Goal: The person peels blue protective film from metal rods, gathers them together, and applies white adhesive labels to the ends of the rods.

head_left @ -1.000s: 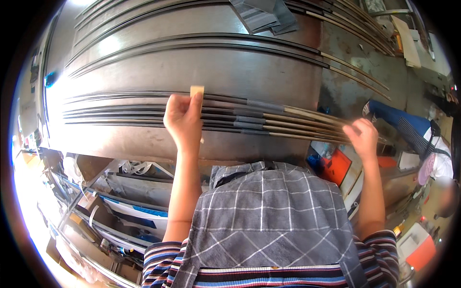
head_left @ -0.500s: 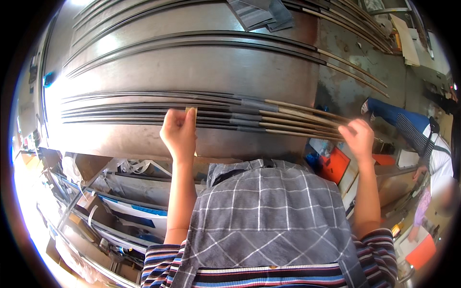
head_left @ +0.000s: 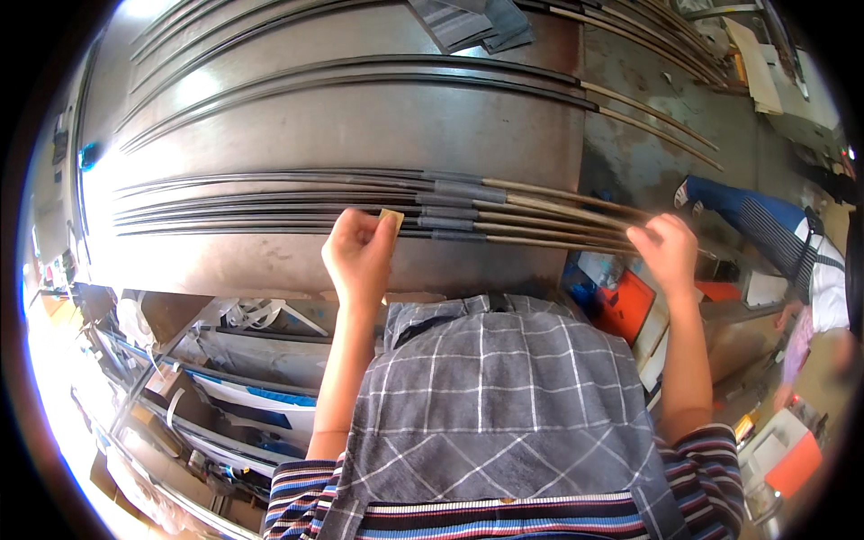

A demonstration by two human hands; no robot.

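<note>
Several long, thin dark rods [head_left: 270, 202] lie side by side across the metal table. Each has a grey wrapped band [head_left: 450, 223] and a tan end [head_left: 540, 216] on the right. My left hand [head_left: 358, 256] is closed in a pinch on a small flat yellowish piece [head_left: 393, 217], over the dark part just left of the bands. It hides part of the nearest rods. At the right, beyond the table's edge, my right hand [head_left: 668, 254] is closed around the tan ends where they come together.
More dark rods with tan ends [head_left: 360, 76] lie farther back on the metal table [head_left: 360, 126], near grey flat sheets [head_left: 472, 22]. Below the near edge, a shelf [head_left: 261, 351] holds white strips and boards. At right stand a person in blue trousers [head_left: 765, 220] and an orange panel [head_left: 625, 306].
My left hand has moved right along the rods with the yellowish piece, toward the grey bands. My right hand stays at the tan ends. The view has shifted slightly.
</note>
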